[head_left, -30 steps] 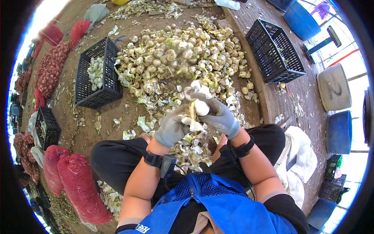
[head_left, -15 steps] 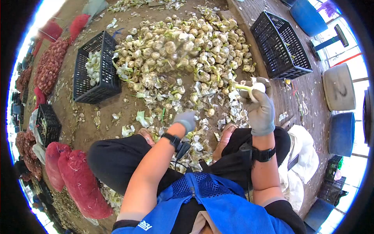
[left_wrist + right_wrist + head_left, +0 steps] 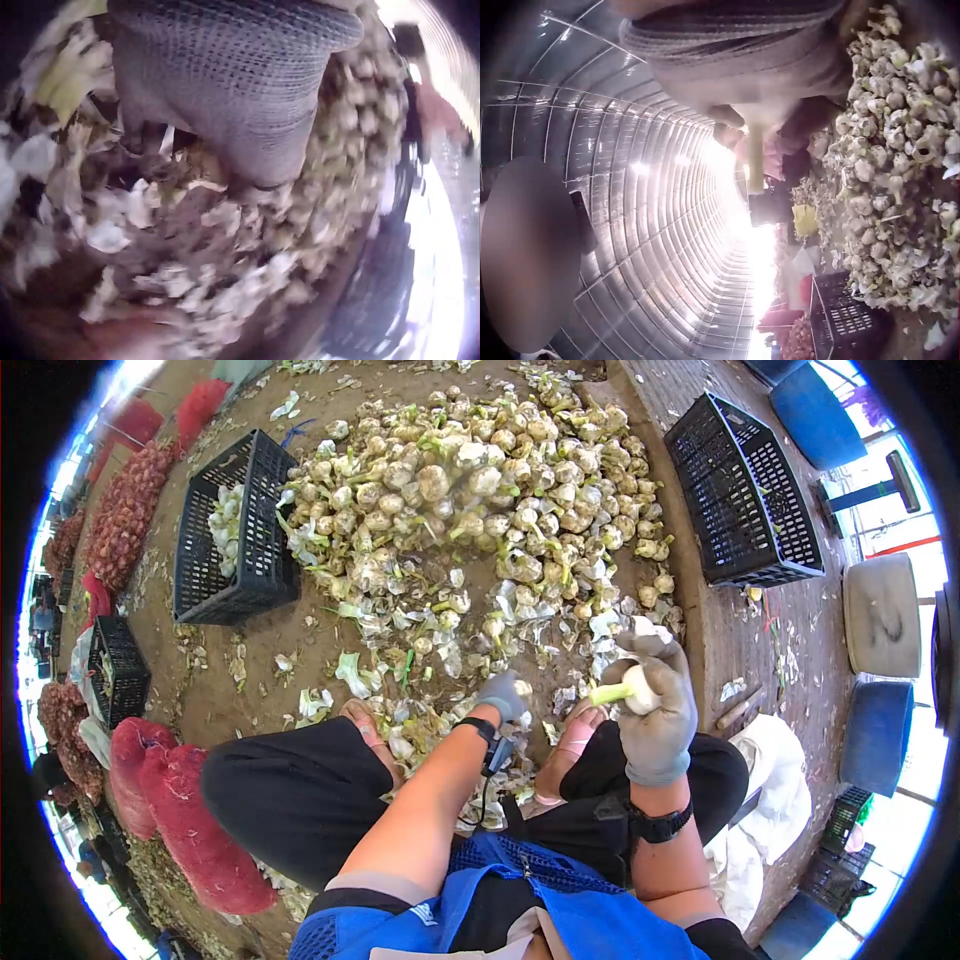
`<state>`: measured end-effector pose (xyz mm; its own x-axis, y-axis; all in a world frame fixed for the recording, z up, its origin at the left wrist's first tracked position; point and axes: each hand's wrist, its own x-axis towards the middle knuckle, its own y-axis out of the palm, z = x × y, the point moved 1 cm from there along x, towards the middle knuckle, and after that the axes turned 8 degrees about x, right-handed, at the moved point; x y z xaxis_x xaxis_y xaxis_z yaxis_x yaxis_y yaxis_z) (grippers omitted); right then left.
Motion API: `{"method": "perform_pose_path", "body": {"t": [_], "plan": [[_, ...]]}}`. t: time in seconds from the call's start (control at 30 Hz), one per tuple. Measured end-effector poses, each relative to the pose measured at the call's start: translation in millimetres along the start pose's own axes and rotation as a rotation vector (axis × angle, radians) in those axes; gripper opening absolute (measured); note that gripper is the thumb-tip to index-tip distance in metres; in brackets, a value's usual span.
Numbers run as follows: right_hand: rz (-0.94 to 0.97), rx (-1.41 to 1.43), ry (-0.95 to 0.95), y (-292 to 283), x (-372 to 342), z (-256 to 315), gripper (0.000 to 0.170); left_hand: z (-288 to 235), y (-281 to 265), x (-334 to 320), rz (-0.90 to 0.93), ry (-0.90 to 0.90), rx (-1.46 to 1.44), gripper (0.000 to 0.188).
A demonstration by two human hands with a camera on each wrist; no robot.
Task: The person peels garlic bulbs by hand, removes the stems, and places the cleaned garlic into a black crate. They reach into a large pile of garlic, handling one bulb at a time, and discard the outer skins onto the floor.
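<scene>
My right hand (image 3: pixel 663 732), in a grey glove, holds a peeled white garlic bulb (image 3: pixel 640 688) above the right knee, its pale green stem pointing left. Its fingers curl around the bulb. The stem (image 3: pixel 756 161) also shows below that hand in the right wrist view. My gloved left hand (image 3: pixel 502 697) is low between the feet, over loose garlic skins (image 3: pixel 420 722). In the left wrist view the back of its glove (image 3: pixel 225 82) hides most of the fingers, and I cannot tell whether they hold anything. A large heap of unpeeled garlic (image 3: pixel 470 490) lies ahead.
A black crate (image 3: pixel 270 555) with peeled white garlic (image 3: pixel 226 525) stands left of the heap. Another black crate (image 3: pixel 745 500) stands on wooden boards (image 3: pixel 705 630) to the right. Red net sacks (image 3: pixel 200 830) lie at the left, white cloth (image 3: pixel 770 800) by the right knee.
The two hands were together on the garlic bulb, then parted. The right carried the bulb to the right and has since lowered a little; the left dropped toward the skins and shifted slightly right.
</scene>
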<state>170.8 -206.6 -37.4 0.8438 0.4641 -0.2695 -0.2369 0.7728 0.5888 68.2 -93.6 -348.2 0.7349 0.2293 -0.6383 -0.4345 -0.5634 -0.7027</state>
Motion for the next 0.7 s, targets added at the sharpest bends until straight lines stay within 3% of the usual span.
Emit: {"method": "perform_pose_path", "body": {"t": [0.07,0.1,0.13,0.2,0.23,0.27,0.33,0.4,0.47,0.53,0.6,0.7], "plan": [[0.07,-0.227,0.019,5,-2,-8,0.025,14,-10,-9,-0.074,-0.239,-1.016,0.043],[-0.019,-0.183,0.071,15,-3,-8,0.026,28,1,5,0.102,-0.201,-1.69,0.04],[-0.017,-0.174,0.062,15,-1,-11,0.026,19,-46,-30,0.178,-0.045,-2.182,0.03],[0.118,-0.419,0.032,5,4,-31,0.024,24,-83,-40,0.264,0.089,-2.277,0.026],[0.206,-0.589,0.029,-1,8,-37,0.019,24,-104,-48,0.121,0.135,-2.068,0.025],[0.211,-0.585,0.02,-2,8,-42,0.019,22,-125,-56,-0.012,0.176,-1.854,0.025],[0.136,-0.437,0.251,11,4,-48,0.018,9,-181,-89,-0.038,0.14,-1.501,0.031],[0.19,-0.429,0.212,10,5,-63,0.026,6,-215,-112,-0.089,0.283,-1.254,0.04],[0.17,-0.329,0.328,21,-2,-67,0.038,10,-224,-130,-0.21,0.4,-1.199,0.044],[0.281,-0.279,0.378,24,-4,-70,0.048,3,-249,-172,-0.608,0.426,-0.391,0.041],[0.286,0.054,0.631,28,-9,-76,0.058,-8,-265,-206,-0.635,0.385,-0.429,0.035],[0.454,0.206,0.693,37,-23,-75,0.062,-9,-264,-238,-0.826,0.539,-0.288,0.032]]}}
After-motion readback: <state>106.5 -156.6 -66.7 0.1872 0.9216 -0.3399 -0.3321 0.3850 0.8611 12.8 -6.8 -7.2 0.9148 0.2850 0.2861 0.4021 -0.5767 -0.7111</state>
